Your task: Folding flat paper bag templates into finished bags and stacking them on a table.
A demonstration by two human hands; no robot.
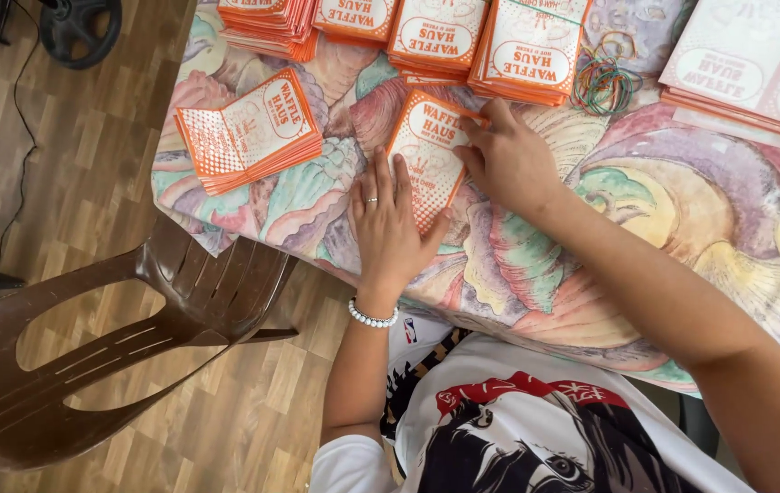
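Paper bag [428,155] pressed flat under left hand [388,226], right hand [507,160].

left hand [388,228] flat, fingers spread | right hand [509,160] fingers curled, pressing down

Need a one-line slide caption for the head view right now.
Both hands, left hand and right hand, press an orange-and-white paper bag flat on the floral tablecloth, finished stacks beside.

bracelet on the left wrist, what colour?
White beads: the bracelet sits just below the left hand. Head view shows it clearly.
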